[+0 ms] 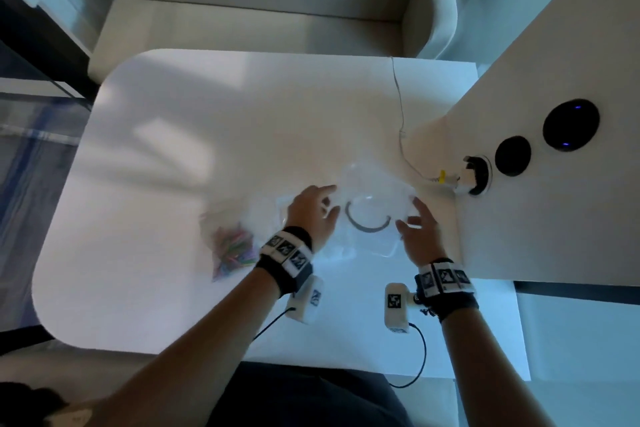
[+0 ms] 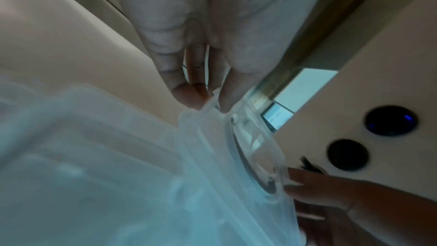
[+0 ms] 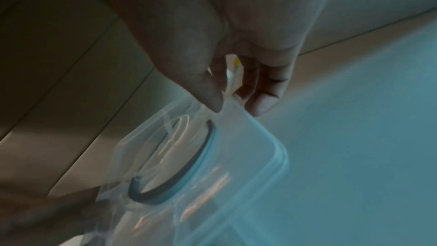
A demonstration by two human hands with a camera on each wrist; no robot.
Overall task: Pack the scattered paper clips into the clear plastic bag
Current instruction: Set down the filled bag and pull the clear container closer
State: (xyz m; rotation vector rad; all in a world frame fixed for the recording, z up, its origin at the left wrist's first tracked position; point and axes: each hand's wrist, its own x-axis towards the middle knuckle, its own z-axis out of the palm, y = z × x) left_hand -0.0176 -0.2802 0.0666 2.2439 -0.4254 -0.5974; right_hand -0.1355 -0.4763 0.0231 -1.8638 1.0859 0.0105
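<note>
White table [image 1: 173, 184] fills the head view, with a sofa [image 1: 259, 21] beyond it. Near its middle a clear box [image 1: 372, 215] with a dark ring on its lid is held between both hands: the left hand [image 1: 313, 215] pinches one lid edge, the right hand [image 1: 420, 236] pinches the opposite edge. Coloured clips [image 1: 232, 248] are seen inside a clear bag [image 1: 221, 222], lying left of the left hand. A cable [image 1: 401, 128] runs to the right.

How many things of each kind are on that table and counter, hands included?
Hands: 2, left hand and right hand, both pinching the bag
Clear plastic bag: 1
Heap of coloured paper clips: 1, single clips too blurred to count
Black round discs: 2
White cable: 1
Total: 7
</note>
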